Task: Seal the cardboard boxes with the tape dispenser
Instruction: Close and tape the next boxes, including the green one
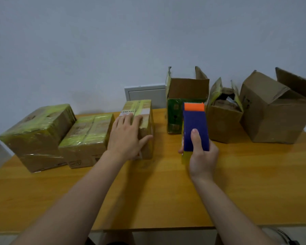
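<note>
My right hand [200, 156] grips a blue tape dispenser [195, 126] with an orange front edge, held upright above the table's middle. My left hand [128, 137] rests flat, fingers spread, on top of a small taped cardboard box [143, 110] with a white label. Left of it sit two more boxes wrapped in yellowish tape, a middle one [88, 137] and a bigger one [37, 135]. Behind and right of the dispenser stand three boxes with raised flaps: a tall green-sided one [185, 92], a small one [223, 119] and a large one [276, 114].
The boxes stand on a wooden table [148, 191] whose near edge runs just in front of me. A plain wall rises behind, with a white panel [145, 94] set in it behind the labelled box. Bare tabletop lies between my arms.
</note>
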`<state>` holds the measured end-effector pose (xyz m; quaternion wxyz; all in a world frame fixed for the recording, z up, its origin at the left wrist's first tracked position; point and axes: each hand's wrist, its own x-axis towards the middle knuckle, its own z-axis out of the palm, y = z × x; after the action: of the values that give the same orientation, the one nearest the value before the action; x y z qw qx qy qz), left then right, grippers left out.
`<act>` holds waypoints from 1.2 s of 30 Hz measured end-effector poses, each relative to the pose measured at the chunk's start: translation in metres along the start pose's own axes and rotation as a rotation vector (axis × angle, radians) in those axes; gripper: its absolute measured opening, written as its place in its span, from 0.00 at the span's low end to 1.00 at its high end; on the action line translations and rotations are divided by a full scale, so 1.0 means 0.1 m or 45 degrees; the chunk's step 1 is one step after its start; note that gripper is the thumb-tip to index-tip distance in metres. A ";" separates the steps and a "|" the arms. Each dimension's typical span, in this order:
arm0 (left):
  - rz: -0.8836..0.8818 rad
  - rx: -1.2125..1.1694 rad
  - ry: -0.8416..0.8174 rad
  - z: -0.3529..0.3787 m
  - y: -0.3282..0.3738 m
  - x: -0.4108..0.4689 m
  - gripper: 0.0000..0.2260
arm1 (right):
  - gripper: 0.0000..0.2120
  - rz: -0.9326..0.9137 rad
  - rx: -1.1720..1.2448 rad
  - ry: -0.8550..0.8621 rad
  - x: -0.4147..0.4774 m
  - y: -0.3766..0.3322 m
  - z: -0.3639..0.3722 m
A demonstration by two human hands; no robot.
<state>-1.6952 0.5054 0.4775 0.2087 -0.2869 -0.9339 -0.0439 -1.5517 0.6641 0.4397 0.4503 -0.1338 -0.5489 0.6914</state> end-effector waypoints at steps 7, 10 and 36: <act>-0.061 0.007 -0.045 -0.02 0.24 0.56 0.40 | 0.24 0.061 -0.054 -0.002 0.01 0.35 -0.14; 0.118 -0.153 0.270 -0.21 0.62 0.83 0.40 | 0.25 0.088 -0.042 0.010 0.02 0.45 -0.21; 0.358 -0.300 0.018 -0.86 0.69 0.53 0.06 | 0.26 -0.134 0.033 0.025 0.31 -0.39 -0.33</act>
<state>-1.6655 0.5729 0.5748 0.1842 -0.4368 -0.8715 -0.1255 -1.5277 0.7084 0.4714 0.4931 -0.1057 -0.5418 0.6724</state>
